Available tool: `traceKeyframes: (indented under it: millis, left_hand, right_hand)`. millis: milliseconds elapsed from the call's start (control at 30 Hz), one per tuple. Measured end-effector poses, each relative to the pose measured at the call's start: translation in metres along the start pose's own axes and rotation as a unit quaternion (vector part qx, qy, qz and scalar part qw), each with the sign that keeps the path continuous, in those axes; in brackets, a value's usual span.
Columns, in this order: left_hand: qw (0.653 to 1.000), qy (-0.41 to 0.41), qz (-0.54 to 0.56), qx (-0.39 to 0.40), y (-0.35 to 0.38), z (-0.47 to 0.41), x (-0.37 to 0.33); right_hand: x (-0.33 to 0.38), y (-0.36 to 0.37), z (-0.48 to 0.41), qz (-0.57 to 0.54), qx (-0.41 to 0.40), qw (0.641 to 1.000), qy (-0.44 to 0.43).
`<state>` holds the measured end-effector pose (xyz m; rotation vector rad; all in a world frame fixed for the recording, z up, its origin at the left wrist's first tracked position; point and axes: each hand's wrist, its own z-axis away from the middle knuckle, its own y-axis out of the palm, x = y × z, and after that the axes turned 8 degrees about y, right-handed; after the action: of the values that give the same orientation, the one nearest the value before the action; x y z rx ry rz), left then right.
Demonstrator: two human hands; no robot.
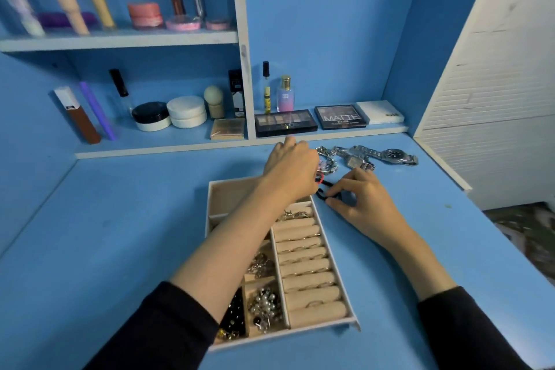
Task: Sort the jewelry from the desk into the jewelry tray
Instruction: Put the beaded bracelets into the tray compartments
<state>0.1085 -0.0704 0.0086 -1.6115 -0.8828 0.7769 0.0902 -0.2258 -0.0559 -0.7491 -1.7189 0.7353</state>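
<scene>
A black bead strand lies on the blue desk, just beside the far right corner of the jewelry tray. One end carries a small red piece. The right grip pinches the black strand between thumb and forefinger, with its heel resting on the desk. The left grip reaches across the far end of the tray, knuckles up and fingers curled under, with its fingertips at the red piece. Whether it actually grasps the piece is hidden, so I cannot tell.

The tray sits in the middle of the desk. Its right column is a row of padded rolls with rings tucked between them. The near compartments hold a pearl cluster, dark beads and silvery pieces.

Beyond the hands, near the back edge of the desk, lie a silver chain bracelet, a square-faced watch and a round-faced silver watch, close together.

On the low shelf behind them are two eyeshadow palettes, a white box, perfume bottles, round jars and tubes. Both forearms emerge from dark sleeves.
</scene>
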Motion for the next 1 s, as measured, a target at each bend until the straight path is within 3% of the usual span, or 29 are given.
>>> traceKeyframes:
  millis: [133,333,467,667,867,1000]
  left_hand:
    - [0.995,-0.036,0.076,-0.054,-0.010,-0.002,0.004]
    - [0.953,-0.095,0.211,-0.196,-0.045,0.017,0.021]
    - [0.926,-0.109,0.266,-0.246,-0.053,0.041,0.033]
    - [0.906,-0.145,0.320,-0.236,-0.042,0.073,0.054]
    - [0.887,-0.214,0.369,-0.177,-0.016,0.090,0.078]
    - [0.923,-0.232,0.272,-0.141,-0.005,0.095,0.088]
  right_hand:
    - [-0.003,0.001,-0.003,0.009,-0.021,0.999,-0.023]
    - [0.011,-0.007,0.000,-0.190,-0.119,0.974,0.021]
    - [0.021,-0.009,0.005,-0.279,-0.147,0.949,0.031]
    - [0.048,-0.013,0.007,-0.317,-0.153,0.936,-0.006]
    - [0.078,-0.011,0.003,-0.324,-0.115,0.938,-0.039]
    - [0.098,-0.007,0.000,-0.335,-0.068,0.939,-0.035]
